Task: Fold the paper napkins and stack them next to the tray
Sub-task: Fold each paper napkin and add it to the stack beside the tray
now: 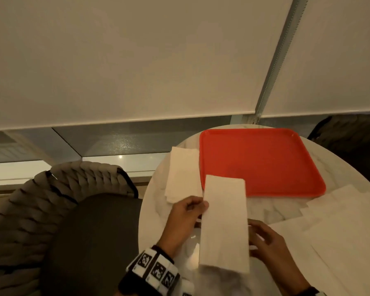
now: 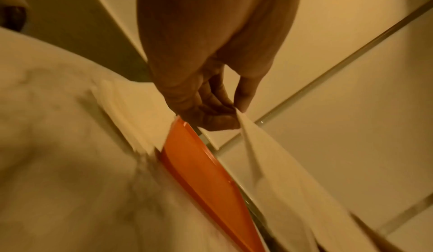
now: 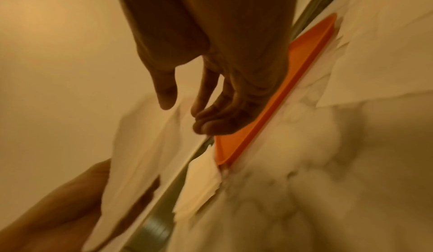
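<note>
A white napkin [image 1: 224, 221], folded into a long strip, hangs above the round marble table [image 1: 156, 210]. My left hand [image 1: 199, 205] pinches its left edge between thumb and fingers [image 2: 236, 109]. Close to the strip's right edge is my right hand [image 1: 254, 236]; in the right wrist view its thumb and loosely curled fingers [image 3: 206, 124] stand apart with nothing between them. The red tray [image 1: 259, 163] lies flat beyond the strip. A stack of folded napkins [image 1: 183, 171] rests on the table against the tray's left side.
Several unfolded napkins [image 1: 340, 231] are spread over the table's right part. A woven grey chair [image 1: 51, 210] stands to the left of the table, and a dark chair [image 1: 350, 142] sits behind its right edge. Window blinds hang beyond.
</note>
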A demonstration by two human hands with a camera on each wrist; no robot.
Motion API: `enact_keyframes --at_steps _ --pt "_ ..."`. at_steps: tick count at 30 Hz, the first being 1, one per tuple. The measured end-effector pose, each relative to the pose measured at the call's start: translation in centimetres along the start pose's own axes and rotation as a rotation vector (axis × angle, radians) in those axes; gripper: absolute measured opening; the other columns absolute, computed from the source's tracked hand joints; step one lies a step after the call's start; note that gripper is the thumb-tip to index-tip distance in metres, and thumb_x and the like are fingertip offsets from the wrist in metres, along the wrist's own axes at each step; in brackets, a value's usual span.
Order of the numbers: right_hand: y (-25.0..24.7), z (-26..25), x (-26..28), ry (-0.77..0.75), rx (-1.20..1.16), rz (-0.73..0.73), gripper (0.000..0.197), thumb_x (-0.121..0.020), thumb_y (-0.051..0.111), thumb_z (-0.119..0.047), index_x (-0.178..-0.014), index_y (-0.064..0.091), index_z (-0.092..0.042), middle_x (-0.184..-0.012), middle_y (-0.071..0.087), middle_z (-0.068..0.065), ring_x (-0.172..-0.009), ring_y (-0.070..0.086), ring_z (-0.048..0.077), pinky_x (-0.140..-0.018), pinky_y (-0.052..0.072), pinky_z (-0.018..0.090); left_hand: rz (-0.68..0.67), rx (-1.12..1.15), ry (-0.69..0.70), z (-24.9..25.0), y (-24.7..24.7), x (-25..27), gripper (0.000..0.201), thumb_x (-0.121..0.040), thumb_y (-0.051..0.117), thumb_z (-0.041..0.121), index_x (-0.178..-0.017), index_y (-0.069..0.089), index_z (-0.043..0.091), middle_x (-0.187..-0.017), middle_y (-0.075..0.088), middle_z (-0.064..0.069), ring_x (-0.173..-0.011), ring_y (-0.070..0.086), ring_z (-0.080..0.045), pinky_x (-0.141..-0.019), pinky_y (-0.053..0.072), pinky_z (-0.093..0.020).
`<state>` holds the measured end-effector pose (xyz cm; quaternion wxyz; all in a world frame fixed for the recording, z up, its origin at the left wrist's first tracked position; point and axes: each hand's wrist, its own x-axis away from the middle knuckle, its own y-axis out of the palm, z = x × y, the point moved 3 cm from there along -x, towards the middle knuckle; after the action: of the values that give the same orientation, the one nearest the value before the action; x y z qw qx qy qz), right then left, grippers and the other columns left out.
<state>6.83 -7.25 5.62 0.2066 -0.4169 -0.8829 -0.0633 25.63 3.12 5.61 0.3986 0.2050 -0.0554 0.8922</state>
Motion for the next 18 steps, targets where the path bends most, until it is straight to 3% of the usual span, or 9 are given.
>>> enact_keyframes --at_steps 4,6,8,9,11,13,14,16,18 --pt "-3.8 1.7 -0.4 0.002 0.369 0.231 0.024 -0.072 0.086 -0.02 -0.086 0.071 -0.031 -0.08 0.067 0.007 -0.069 0.064 0.025 -0.063 0.047 0.025 0.162 -0.114 0.009 1.7 -4.7 -7.2 0.015 -0.096 0.064 0.022 -0.104 0.07 0.01 -0.101 0.075 -0.009 -0.087 0.071 -0.024 -0.067 0.057 -0.029" --pt "-6.0 4.6 0.0 0.076 0.638 0.201 0.036 -0.057 0.088 -0.05 -0.08 0.062 -0.042 -0.074 0.06 0.001 -0.059 0.06 0.02 -0.056 0.048 0.027 0.234 -0.219 0.033 2.2 -6.6 -10.7 0.013 -0.096 0.064 0.023 -0.102 0.07 0.014 -0.099 0.074 -0.008 -0.081 0.067 -0.019 -0.063 0.052 -0.027" --pt "-8.7 8.7 -0.3 0.09 0.835 0.226 0.055 -0.05 0.054 -0.092 -0.079 0.058 -0.045 -0.071 0.056 -0.004 -0.052 0.059 0.021 -0.05 0.053 0.038 0.282 -0.352 0.059 2.4 -7.8 -13.5 0.018 -0.095 0.065 0.024 -0.105 0.071 0.01 -0.099 0.074 -0.009 -0.076 0.064 -0.017 -0.067 0.051 -0.028" --pt "-9.3 10.2 -0.2 0.061 0.896 0.249 0.069 -0.054 0.037 -0.098 -0.08 0.063 -0.04 -0.07 0.056 -0.002 -0.05 0.059 0.025 -0.049 0.054 0.041 0.303 -0.419 0.068 2.4 -8.2 -14.6 0.021 -0.095 0.064 0.025 -0.107 0.071 0.009 -0.1 0.074 -0.009 -0.077 0.064 -0.017 -0.071 0.051 -0.029" --pt "-8.6 10.8 0.4 -0.022 0.929 0.292 0.09 -0.065 0.024 -0.096 -0.078 0.073 -0.021 -0.069 0.058 0.006 -0.045 0.059 0.032 -0.048 0.054 0.041 0.341 -0.522 0.067 2.2 -8.8 -16.3 0.023 -0.095 0.064 0.026 -0.11 0.071 0.01 -0.102 0.074 -0.008 -0.084 0.067 -0.021 -0.083 0.053 -0.033" --pt "-8.1 10.3 1.0 -0.07 0.942 0.333 0.094 -0.073 0.022 -0.091 -0.074 0.075 -0.013 -0.068 0.06 0.011 -0.042 0.057 0.033 -0.05 0.051 0.038 0.36 -0.606 0.06 1.8 -9.1 -17.4 0.025 -0.095 0.064 0.028 -0.111 0.071 0.01 -0.103 0.074 -0.008 -0.094 0.068 -0.026 -0.091 0.052 -0.036" --pt "-8.2 10.4 1.0 -0.108 0.967 0.383 0.093 -0.075 0.023 -0.09 -0.073 0.075 -0.013 -0.068 0.061 0.01 -0.042 0.058 0.032 -0.05 0.051 0.038 0.362 -0.646 0.054 1.6 -9.0 -17.6 0.026 -0.094 0.065 0.028 -0.112 0.07 0.01 -0.103 0.074 -0.008 -0.097 0.068 -0.027 -0.091 0.051 -0.035" --pt "-8.1 11.0 1.1 -0.11 0.982 0.334 0.09 -0.079 0.024 -0.087 -0.072 0.076 -0.014 -0.068 0.061 0.007 -0.044 0.06 0.029 -0.052 0.049 0.034 0.367 -0.697 0.038 1.2 -9.0 -17.8 0.03 -0.094 0.066 0.028 -0.118 0.064 0.011 -0.101 0.071 -0.008 -0.101 0.065 -0.028 -0.089 0.048 -0.034" --pt "-8.0 11.8 0.8 -0.124 1.006 0.302 0.079 -0.083 0.023 -0.083 -0.076 0.075 -0.024 -0.07 0.06 -0.002 -0.045 0.061 0.026 -0.053 0.045 0.027 0.392 -0.694 0.029 1.1 -9.1 -17.7 0.039 -0.093 0.068 0.028 -0.125 0.054 0.012 -0.101 0.067 -0.007 -0.103 0.064 -0.028 -0.089 0.047 -0.037"
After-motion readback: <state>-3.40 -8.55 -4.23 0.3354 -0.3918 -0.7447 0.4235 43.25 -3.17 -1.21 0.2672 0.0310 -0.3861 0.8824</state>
